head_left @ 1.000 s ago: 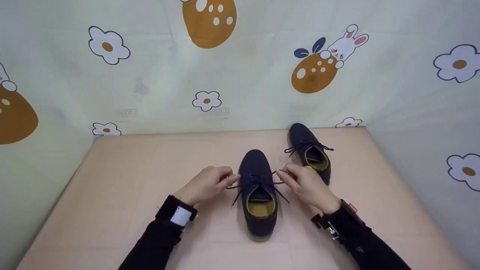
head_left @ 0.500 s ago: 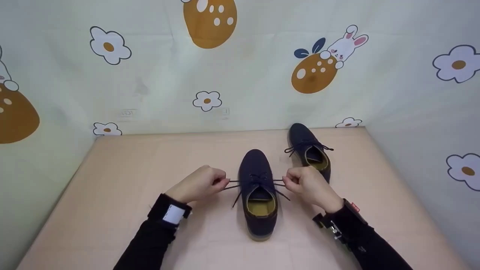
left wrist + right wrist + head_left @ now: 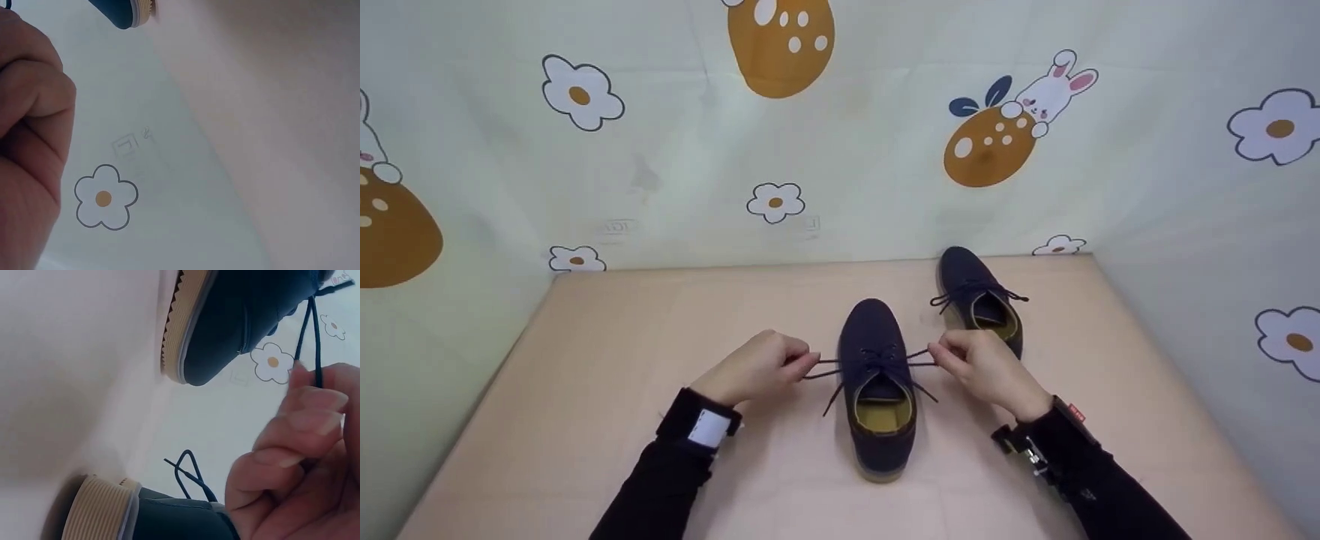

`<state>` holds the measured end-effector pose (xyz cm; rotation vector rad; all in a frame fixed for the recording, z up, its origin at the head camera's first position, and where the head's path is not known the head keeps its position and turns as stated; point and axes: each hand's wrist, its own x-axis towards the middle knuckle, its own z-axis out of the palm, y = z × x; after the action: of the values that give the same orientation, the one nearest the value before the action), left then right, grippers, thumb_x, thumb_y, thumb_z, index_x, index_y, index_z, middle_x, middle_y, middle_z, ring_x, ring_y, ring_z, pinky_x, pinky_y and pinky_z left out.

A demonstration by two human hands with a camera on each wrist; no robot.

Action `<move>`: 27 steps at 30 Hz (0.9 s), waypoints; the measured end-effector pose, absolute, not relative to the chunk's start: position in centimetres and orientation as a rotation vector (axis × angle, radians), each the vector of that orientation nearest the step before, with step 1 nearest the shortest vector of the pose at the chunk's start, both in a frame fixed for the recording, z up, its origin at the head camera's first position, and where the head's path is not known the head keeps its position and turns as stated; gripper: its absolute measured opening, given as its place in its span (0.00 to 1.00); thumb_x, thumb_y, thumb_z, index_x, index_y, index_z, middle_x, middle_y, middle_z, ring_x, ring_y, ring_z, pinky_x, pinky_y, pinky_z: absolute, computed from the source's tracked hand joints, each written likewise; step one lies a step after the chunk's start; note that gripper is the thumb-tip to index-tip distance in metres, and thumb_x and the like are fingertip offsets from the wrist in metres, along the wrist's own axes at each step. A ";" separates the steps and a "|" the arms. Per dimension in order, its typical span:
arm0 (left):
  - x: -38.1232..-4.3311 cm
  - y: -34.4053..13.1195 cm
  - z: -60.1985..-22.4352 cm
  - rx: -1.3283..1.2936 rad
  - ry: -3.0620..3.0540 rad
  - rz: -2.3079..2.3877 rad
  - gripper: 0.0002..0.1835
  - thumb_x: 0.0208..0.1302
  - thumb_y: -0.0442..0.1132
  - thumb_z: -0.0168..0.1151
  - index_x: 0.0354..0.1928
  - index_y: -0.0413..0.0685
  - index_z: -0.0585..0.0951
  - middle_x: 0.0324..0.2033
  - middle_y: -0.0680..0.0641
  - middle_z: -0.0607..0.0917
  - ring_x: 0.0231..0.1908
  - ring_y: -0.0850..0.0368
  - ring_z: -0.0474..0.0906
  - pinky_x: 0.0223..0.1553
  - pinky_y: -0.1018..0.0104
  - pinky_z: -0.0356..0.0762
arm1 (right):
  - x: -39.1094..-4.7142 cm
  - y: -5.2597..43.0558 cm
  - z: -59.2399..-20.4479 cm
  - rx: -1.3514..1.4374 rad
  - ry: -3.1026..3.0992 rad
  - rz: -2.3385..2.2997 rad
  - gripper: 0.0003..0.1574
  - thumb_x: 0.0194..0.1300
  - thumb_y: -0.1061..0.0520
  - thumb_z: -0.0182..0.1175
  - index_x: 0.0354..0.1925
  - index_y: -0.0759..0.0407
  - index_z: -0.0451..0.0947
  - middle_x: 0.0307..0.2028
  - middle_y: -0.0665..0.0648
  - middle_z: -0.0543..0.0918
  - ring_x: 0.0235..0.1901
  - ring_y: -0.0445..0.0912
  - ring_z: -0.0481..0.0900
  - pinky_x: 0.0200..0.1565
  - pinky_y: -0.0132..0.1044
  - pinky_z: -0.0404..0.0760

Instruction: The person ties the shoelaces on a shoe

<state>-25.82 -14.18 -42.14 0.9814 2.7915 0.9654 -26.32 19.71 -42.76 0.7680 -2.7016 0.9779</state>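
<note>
A dark navy lace-up shoe with a tan lining stands toe-away in the middle of the table. My left hand, left of it, pinches one loop of the shoelace. On the other side my right hand pinches the opposite loop, drawn out sideways from the knot. Two loose lace ends hang at the shoe's sides. In the right wrist view, two strands of lace run from the shoe to my curled fingers. The left wrist view shows my left hand curled, its fingertips mostly out of frame.
A matching shoe with its lace tied in a bow stands behind my right hand, near the back wall. The pale pink tabletop is bounded by a curtain printed with flowers and rabbits.
Both hands have moved slightly outward, pulling the lace loops longer and straighter. In the last half second my right hand's fingers have loosened slightly and its strands spread apart. The shoe stays in place.
</note>
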 end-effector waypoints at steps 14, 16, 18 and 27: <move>-25.7 -14.6 -42.1 1.105 2.762 0.828 0.20 0.72 0.40 0.58 0.19 0.53 0.68 0.16 0.62 0.63 0.18 0.68 0.61 0.22 0.72 0.59 | -26.2 19.5 -42.9 0.834 -2.641 0.955 0.21 0.62 0.64 0.62 0.16 0.48 0.69 0.15 0.37 0.64 0.16 0.34 0.62 0.22 0.29 0.61; -25.7 -14.6 -42.1 1.099 2.754 0.797 0.20 0.72 0.41 0.58 0.19 0.54 0.69 0.15 0.63 0.63 0.18 0.68 0.60 0.22 0.72 0.58 | -26.1 19.6 -43.0 0.857 -2.667 0.905 0.22 0.61 0.64 0.61 0.15 0.49 0.67 0.15 0.37 0.64 0.17 0.34 0.62 0.22 0.29 0.61; -25.7 -14.7 -42.1 1.090 2.746 0.781 0.20 0.73 0.41 0.58 0.19 0.54 0.69 0.15 0.63 0.63 0.17 0.68 0.60 0.22 0.72 0.58 | -26.0 19.6 -43.1 0.863 -2.687 0.855 0.22 0.60 0.64 0.60 0.15 0.49 0.66 0.15 0.38 0.63 0.17 0.34 0.62 0.22 0.29 0.62; -26.2 -15.0 -42.2 1.114 2.769 0.787 0.21 0.73 0.40 0.58 0.18 0.53 0.68 0.16 0.62 0.62 0.18 0.68 0.60 0.22 0.72 0.58 | -25.9 19.6 -43.0 0.885 -2.704 0.700 0.22 0.57 0.64 0.61 0.14 0.49 0.65 0.14 0.39 0.65 0.16 0.35 0.63 0.22 0.31 0.64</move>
<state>-26.17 -15.01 -42.25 1.1137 2.7688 0.7872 -25.88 19.62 -43.04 0.8853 -2.7040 0.6997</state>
